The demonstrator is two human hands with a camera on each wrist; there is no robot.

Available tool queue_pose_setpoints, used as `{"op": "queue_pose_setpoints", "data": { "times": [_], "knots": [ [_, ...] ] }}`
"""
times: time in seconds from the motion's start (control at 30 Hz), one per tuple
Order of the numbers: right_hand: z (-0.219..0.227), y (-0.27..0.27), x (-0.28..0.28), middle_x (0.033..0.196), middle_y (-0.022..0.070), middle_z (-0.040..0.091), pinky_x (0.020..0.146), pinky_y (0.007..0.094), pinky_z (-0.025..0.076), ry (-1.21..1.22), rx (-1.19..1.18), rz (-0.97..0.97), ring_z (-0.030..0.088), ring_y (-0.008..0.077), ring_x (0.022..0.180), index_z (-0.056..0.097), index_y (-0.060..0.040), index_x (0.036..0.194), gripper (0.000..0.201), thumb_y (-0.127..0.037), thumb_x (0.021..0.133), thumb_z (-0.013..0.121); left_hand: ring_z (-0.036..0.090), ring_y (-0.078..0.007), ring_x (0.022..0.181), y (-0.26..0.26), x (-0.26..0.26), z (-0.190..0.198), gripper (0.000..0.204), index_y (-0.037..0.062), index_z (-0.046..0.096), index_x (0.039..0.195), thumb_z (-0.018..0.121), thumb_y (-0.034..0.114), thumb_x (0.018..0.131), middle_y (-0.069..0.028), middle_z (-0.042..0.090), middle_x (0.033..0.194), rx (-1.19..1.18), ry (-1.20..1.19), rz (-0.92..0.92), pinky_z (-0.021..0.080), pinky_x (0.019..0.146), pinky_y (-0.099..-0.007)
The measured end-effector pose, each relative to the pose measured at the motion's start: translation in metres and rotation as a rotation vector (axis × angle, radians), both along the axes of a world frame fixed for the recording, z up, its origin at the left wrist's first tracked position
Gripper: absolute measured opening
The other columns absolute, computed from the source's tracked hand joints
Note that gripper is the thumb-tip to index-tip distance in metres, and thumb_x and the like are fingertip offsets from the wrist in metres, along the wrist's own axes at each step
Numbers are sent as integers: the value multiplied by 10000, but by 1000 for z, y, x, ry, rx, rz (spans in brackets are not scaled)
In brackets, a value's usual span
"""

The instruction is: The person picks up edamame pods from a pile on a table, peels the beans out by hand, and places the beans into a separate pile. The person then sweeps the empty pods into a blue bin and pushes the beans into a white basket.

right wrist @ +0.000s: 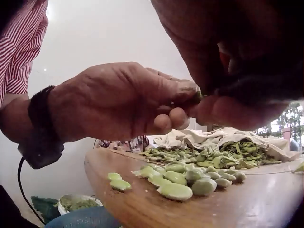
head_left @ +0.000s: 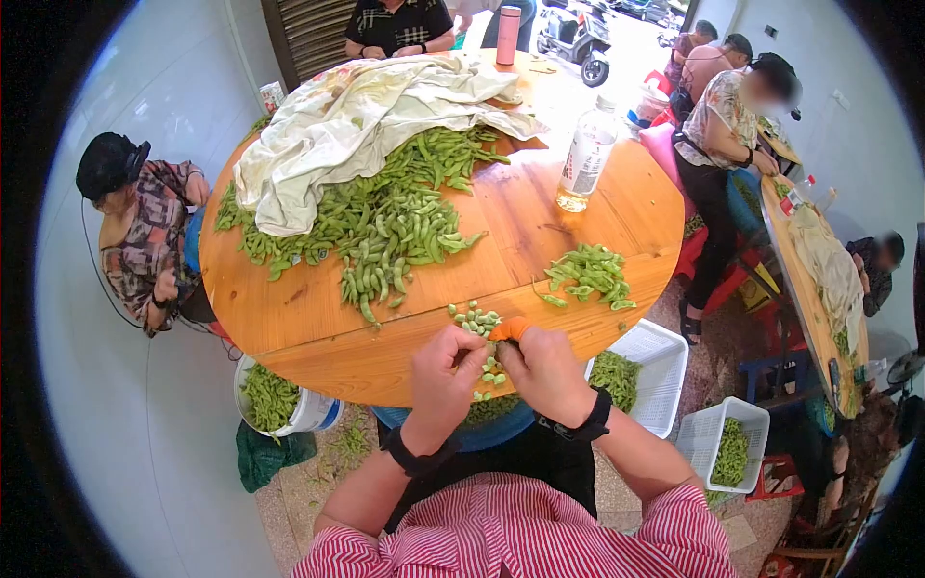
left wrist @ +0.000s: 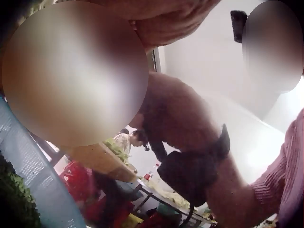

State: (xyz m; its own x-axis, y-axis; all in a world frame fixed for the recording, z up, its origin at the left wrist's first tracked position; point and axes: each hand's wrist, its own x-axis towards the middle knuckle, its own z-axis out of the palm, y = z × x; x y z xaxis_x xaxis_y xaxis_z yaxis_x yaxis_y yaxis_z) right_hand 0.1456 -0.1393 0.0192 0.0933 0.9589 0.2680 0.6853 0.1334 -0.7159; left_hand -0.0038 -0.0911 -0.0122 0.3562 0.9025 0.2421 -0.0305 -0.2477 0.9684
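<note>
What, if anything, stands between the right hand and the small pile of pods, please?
Nothing visible does: in the head view, only bare table lies between the right hand and the small pile of pods; the bottle stands beyond it.

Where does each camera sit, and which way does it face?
On the head: facing forward and down over the round brown wooden table; left hand, right hand, red-striped shirt show.
On the left wrist: facing across into the room; right forearm and sleeve show.
On the right wrist: facing across green shelled beans; both hands show.
Head and right wrist share the beans and white cloth.
</note>
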Motion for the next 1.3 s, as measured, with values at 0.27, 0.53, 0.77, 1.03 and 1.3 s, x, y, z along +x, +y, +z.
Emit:
{"op": "queue_pose_setpoints", "data": {
  "times": [0.27,0.53,0.77,1.03,1.3],
  "knots": [
    [-8,1,-1,795,237,592,667,481,489,-100,29,44,602,426,768,562,11,969,137,-56,851,552,575,-128,650,1,-1,-10,43,29,579,872,607,1,889,-33,599,771,-215,-154,-65,478,607,-241],
    [-8,7,16,829,156,616,654,354,489,50,58,217,622,325,746,595,-39,997,118,-57,880,604,590,-135,661,28,-16,-18,63,24,580,969,596,57,918,-71,622,792,-846,-586,-531,488,603,-244],
    [-6,10,21,786,219,605,615,406,477,207,-30,224,612,394,738,599,-11,962,135,-78,845,597,602,-166,689,18,-9,-2,109,26,591,977,636,95,906,-64,626,806,-675,-275,-329,487,590,-281],
    [-16,10,11,666,152,594,560,341,451,62,-2,43,598,262,600,577,6,876,73,-60,852,597,578,-139,628,6,2,0,77,2,576,914,634,30,873,-75,588,733,425,212,73,464,574,-280],
    [-2,10,9,720,249,584,603,462,472,42,-17,75,600,433,724,568,17,853,99,-82,849,570,552,-97,599,6,7,-3,153,5,537,934,491,135,999,-31,580,724,-211,-53,-60,473,555,-232]
  ]
}}
